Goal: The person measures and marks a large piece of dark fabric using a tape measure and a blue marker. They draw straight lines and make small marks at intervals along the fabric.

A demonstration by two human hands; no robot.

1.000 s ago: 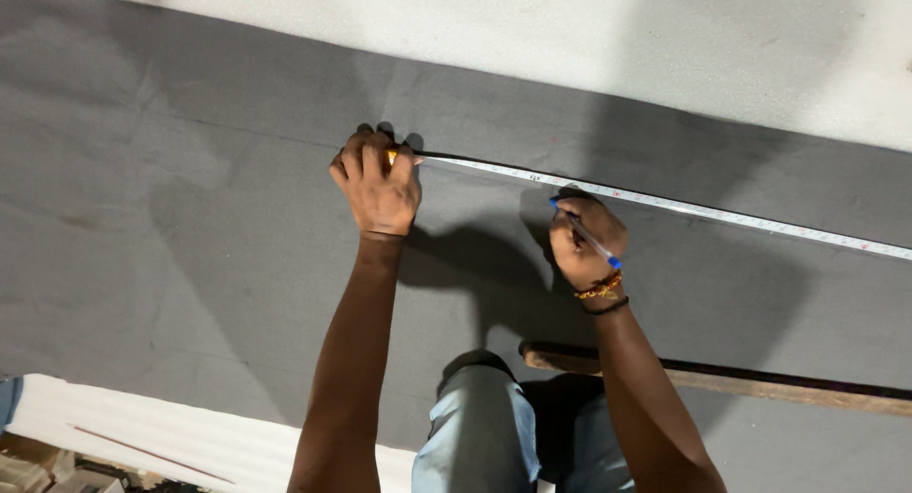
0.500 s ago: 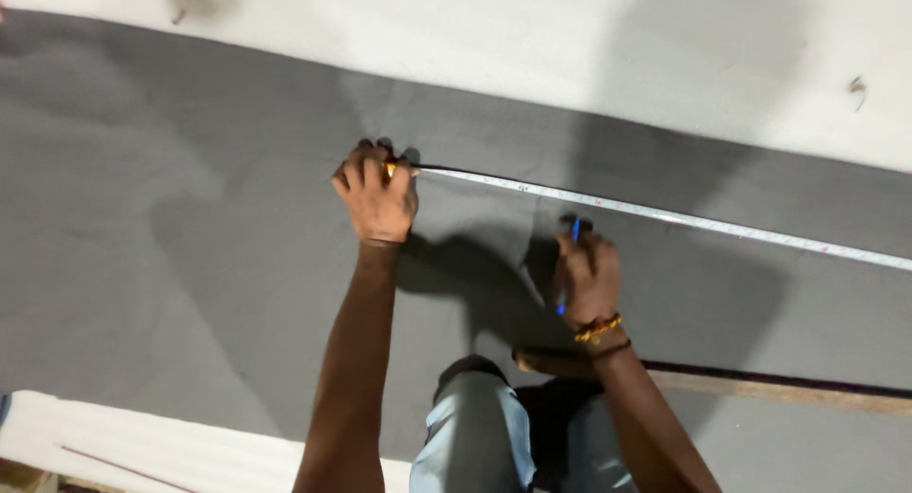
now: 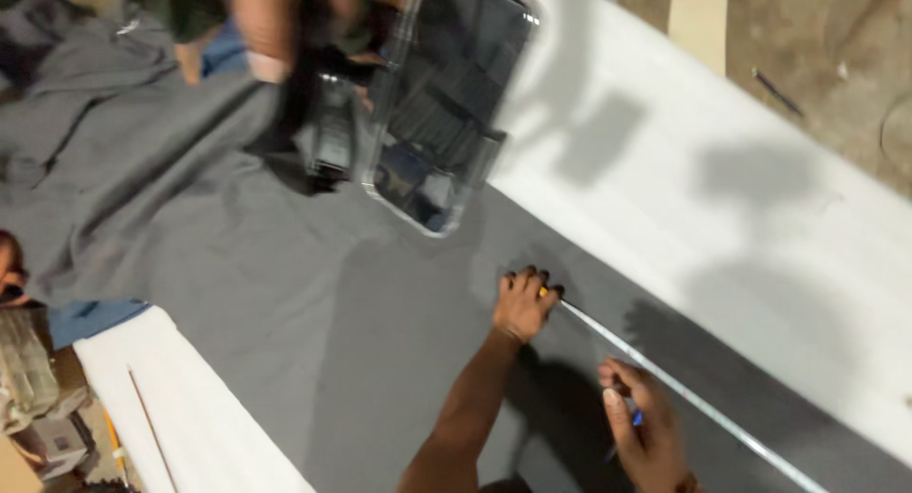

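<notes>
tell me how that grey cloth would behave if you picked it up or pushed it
The grey cloth is probably floppy: it lies bunched in soft folds at the far left. Pushed, it would likely wrinkle rather than slide whole. The left hand pressing down beside the tape measure suggests it shifts easily.

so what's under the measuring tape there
Grey cloth lies under the measuring tape. The left hand presses the tape's end down, hiding it. What lies beneath the cloth is covered.

My view has swung up and left, so both hands now sit low in frame. A clear plastic case (image 3: pixel 442 104) (blurred, held by another person's hand (image 3: pixel 271 28)) has come in above the grey cloth (image 3: pixel 237 265), with crumpled folds newly showing.
</notes>
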